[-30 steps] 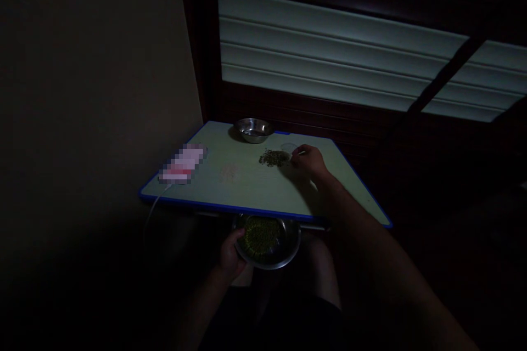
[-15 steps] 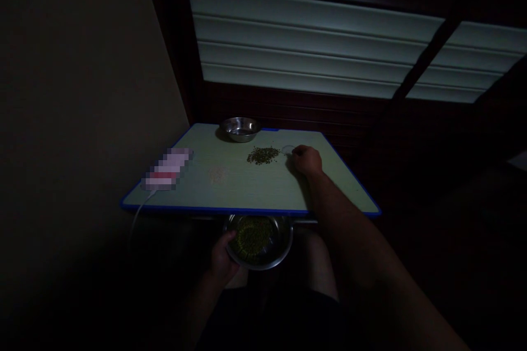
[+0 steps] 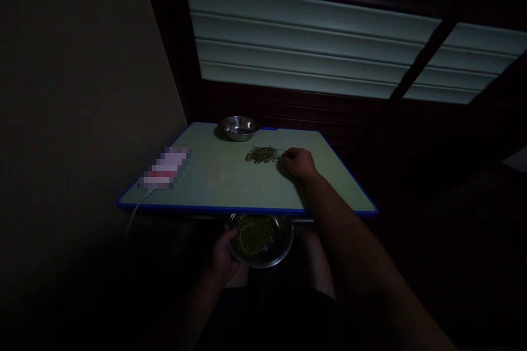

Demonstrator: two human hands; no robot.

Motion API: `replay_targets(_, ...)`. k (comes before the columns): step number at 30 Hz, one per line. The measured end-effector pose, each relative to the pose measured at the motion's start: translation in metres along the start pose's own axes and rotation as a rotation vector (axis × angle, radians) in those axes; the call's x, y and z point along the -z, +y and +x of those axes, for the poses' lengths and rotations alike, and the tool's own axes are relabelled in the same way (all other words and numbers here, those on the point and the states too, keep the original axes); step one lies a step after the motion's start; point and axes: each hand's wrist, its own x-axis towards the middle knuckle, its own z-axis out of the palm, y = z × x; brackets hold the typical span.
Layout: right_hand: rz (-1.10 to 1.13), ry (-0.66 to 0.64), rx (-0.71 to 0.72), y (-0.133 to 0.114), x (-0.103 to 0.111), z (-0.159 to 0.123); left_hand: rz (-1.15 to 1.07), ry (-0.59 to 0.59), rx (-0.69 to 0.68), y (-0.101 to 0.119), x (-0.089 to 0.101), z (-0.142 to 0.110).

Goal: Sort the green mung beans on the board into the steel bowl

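My left hand [image 3: 225, 255] grips the left rim of a metal bowl [image 3: 284, 252] below the table's front edge, thumb over the rim. Small green beans or grains [image 3: 253, 236] lie inside it. Over the tabletop, my right hand [image 3: 300, 163] is closed on the edge of a clear, round-rimmed piece [image 3: 280, 152], perhaps plastic; its exact kind is too dim to make out. That piece is at the right side of a loose pile of small brownish-green grains [image 3: 261, 154].
A second metal bowl [image 3: 239, 129] stands at the back of the blue-edged table [image 3: 255, 192]. A blurred-out phone-like object [image 3: 164, 167] with a white cable [image 3: 134, 214] lies left. Faint pale bits [image 3: 216, 174] are left of the pile. A wall rises at left, a slatted panel behind.
My right hand has moved slightly left with the clear piece, bringing it up to the grain pile. My left hand still holds the bowl in about the same place.
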Motion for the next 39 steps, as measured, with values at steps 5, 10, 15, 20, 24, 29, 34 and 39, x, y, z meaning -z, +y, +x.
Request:
replay_targets(5,0.044,-0.028,0.059,-0.006,0.000,-0.004,0.037,-0.024,0.053,-0.009,-0.006,-0.003)
replay_targets(10,0.106,-0.060,0.139,-0.010,0.000,-0.008,0.042,-0.024,0.071,-0.015,-0.010,-0.002)
replay_targets(15,0.180,-0.062,0.120,-0.010,0.000,-0.007,0.017,-0.022,0.059,-0.012,-0.008,-0.001)
replay_targets(20,0.284,0.013,-0.013,0.001,0.005,-0.002,0.004,-0.007,0.020,-0.006,-0.004,-0.001)
replay_targets(24,0.361,-0.057,-0.082,0.005,0.013,-0.002,0.016,-0.013,0.035,-0.003,-0.003,-0.001)
replay_targets(29,0.467,-0.198,-0.174,0.004,0.021,-0.006,0.013,-0.032,0.037,-0.002,-0.007,-0.002)
replay_targets(34,0.388,-0.146,-0.205,0.015,0.024,-0.008,-0.004,-0.035,0.036,-0.004,-0.007,0.000)
replay_targets(39,0.197,0.112,-0.220,0.028,0.023,-0.010,0.000,-0.052,0.025,-0.005,-0.004,0.001)
